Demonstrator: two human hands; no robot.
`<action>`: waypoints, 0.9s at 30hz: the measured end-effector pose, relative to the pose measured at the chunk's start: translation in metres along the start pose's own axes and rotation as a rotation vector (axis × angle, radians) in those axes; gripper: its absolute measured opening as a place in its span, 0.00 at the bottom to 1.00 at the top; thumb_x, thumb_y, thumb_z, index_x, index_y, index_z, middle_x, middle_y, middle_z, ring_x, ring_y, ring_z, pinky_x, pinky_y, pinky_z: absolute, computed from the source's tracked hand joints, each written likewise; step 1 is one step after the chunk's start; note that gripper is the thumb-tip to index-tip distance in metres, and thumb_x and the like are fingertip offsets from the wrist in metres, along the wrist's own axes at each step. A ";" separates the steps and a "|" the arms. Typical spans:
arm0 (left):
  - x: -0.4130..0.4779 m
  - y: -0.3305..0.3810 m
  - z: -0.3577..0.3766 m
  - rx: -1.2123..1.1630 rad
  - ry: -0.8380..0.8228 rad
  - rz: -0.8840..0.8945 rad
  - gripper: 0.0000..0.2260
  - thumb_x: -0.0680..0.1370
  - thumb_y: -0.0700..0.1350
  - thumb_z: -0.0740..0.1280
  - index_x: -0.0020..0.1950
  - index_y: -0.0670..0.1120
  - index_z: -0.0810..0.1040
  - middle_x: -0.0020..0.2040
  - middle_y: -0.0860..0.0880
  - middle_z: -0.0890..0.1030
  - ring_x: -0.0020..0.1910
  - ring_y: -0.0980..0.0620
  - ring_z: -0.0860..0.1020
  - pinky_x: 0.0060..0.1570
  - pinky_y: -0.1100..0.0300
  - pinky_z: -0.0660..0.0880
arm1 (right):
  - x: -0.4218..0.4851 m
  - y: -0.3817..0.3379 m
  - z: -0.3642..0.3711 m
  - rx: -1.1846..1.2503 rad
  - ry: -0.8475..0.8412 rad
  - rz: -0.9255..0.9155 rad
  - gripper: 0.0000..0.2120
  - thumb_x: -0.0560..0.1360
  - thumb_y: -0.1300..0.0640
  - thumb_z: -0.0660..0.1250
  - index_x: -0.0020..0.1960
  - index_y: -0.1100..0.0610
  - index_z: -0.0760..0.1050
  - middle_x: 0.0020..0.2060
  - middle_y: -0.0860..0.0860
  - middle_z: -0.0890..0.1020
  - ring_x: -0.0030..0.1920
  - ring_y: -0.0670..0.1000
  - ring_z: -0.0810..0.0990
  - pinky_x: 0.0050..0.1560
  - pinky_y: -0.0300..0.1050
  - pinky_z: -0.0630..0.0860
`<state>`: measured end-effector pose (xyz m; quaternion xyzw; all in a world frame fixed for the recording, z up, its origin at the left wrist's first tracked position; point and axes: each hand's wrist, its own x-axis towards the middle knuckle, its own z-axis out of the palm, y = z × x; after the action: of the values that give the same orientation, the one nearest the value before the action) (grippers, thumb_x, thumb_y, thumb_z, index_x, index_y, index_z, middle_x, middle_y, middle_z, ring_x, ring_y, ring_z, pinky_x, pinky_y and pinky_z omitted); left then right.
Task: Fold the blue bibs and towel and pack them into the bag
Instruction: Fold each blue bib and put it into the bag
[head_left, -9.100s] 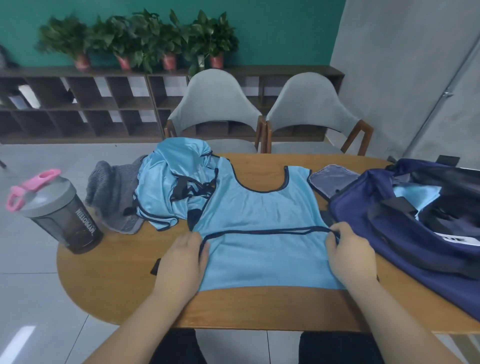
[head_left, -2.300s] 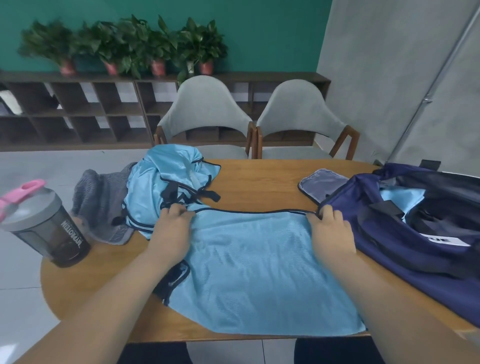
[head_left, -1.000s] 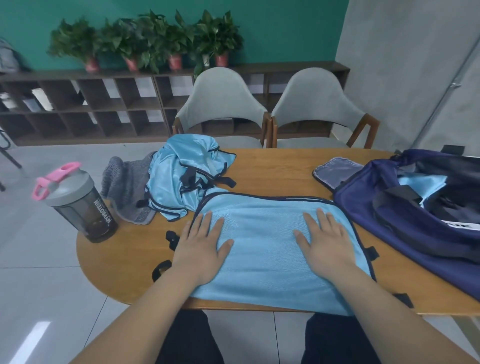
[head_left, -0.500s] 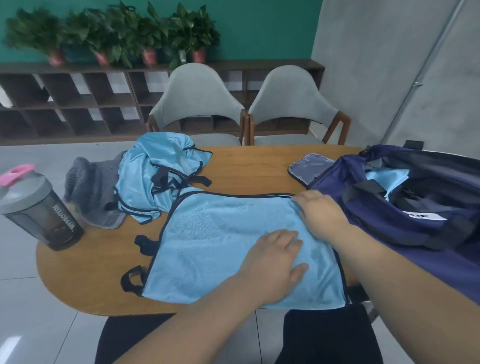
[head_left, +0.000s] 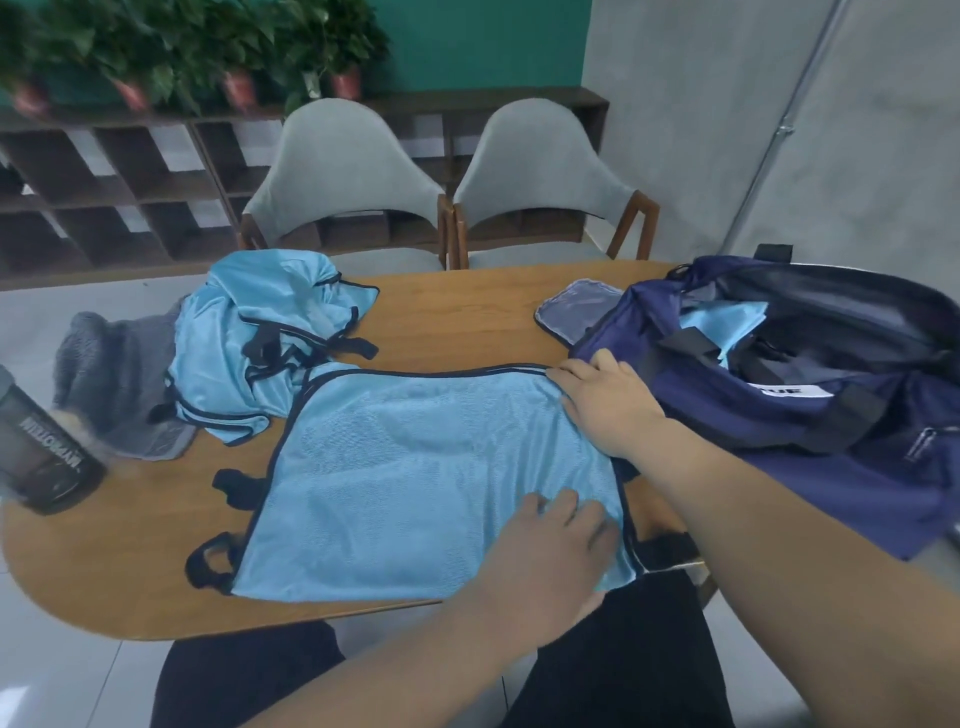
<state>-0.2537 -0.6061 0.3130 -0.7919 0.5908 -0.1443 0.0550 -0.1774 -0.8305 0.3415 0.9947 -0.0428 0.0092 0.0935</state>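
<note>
**Wearer's body, head view.** The person is wearing black trousers, the plain dark cloth covering both thighs at the bottom of the view, with a narrow gap between the legs. The left forearm and the right forearm are showing bare along their whole visible length. The left hand and the right hand are likewise showing bare; blur is softening the finger detail.
</note>
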 end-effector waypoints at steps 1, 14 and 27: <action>0.000 0.004 0.001 0.014 0.007 -0.011 0.25 0.74 0.64 0.68 0.63 0.49 0.77 0.53 0.50 0.74 0.52 0.46 0.76 0.48 0.50 0.77 | 0.000 -0.001 0.001 0.000 0.000 0.005 0.24 0.87 0.46 0.51 0.83 0.47 0.59 0.79 0.45 0.66 0.63 0.57 0.67 0.60 0.53 0.71; 0.007 0.030 -0.025 -0.019 -0.021 -0.036 0.10 0.74 0.56 0.68 0.50 0.53 0.82 0.43 0.53 0.74 0.39 0.50 0.72 0.35 0.56 0.69 | 0.011 0.004 -0.010 0.287 -0.050 0.082 0.28 0.84 0.55 0.64 0.82 0.52 0.61 0.67 0.54 0.71 0.68 0.58 0.69 0.61 0.54 0.75; 0.001 0.003 -0.039 -0.419 0.399 -0.283 0.05 0.75 0.46 0.72 0.49 0.51 0.77 0.43 0.53 0.72 0.37 0.52 0.73 0.30 0.57 0.71 | 0.027 0.023 -0.056 0.689 0.032 0.312 0.08 0.77 0.54 0.74 0.42 0.53 0.77 0.35 0.48 0.78 0.41 0.53 0.77 0.39 0.45 0.70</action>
<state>-0.2678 -0.6053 0.3491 -0.8164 0.4906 -0.1781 -0.2469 -0.1529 -0.8449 0.4012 0.9490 -0.1867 0.0527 -0.2484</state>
